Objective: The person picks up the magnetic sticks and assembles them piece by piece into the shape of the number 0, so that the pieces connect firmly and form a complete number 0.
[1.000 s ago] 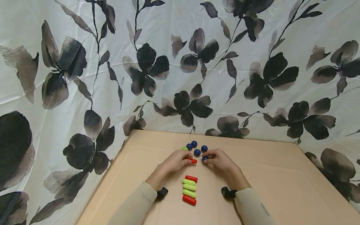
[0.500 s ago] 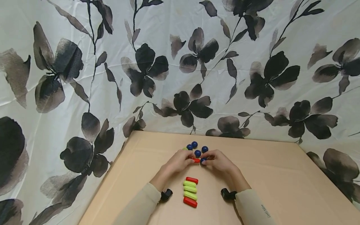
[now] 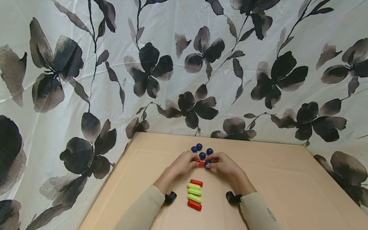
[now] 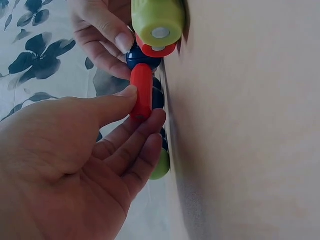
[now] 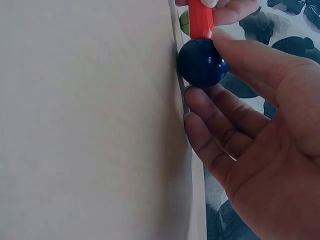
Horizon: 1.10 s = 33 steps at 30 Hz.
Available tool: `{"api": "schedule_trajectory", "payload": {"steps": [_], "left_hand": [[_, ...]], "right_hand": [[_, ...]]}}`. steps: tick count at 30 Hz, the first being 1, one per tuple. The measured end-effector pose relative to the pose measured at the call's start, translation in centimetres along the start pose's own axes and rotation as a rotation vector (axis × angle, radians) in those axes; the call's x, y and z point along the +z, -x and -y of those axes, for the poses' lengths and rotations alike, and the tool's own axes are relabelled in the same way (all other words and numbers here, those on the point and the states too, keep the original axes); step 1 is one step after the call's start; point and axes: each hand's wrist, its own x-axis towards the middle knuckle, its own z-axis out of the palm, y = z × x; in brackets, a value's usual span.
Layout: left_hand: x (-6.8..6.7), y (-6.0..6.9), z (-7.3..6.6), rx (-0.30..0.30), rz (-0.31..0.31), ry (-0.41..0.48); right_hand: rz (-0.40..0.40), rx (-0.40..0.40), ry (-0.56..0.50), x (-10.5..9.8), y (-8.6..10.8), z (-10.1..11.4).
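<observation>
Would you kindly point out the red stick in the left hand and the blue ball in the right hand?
Red stick (image 4: 142,89): left wrist view, middle of its long side.
Blue ball (image 5: 201,62): right wrist view, centre of its glossy surface.

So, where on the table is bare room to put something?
Bare: the table from the right sleeve to the right edge, and a narrower strip between stick row and right wrist camera. Crowded: toward the far edge, where left hand, right hand, red stick and blue balls cluster.
</observation>
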Motion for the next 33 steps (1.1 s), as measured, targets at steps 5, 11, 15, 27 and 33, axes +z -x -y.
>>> {"api": "schedule_trajectory", "payload": {"steps": [5,11,15,27,33], "left_hand": [[-0.1,0.0,0.2,-0.007,0.005,0.011],[-0.5,0.3,0.7,-0.018,0.007,0.036],[-1.3,0.7,1.4,-0.039,-0.006,0.058],[-2.6,1.2,3.4,-0.084,-0.167,0.135],[-2.0,0.9,3.7,-0.11,-0.187,0.18]], "right_hand": [[0.006,-0.003,0.006,-0.1,-0.1,0.1],[0.01,-0.015,0.016,-0.1,-0.2,0.3],[0.009,0.0,0.023,-0.1,-0.2,0.3],[0.007,0.025,0.027,0.0,0.1,0.5],[0.011,0.028,0.02,0.0,0.2,0.6]]}}
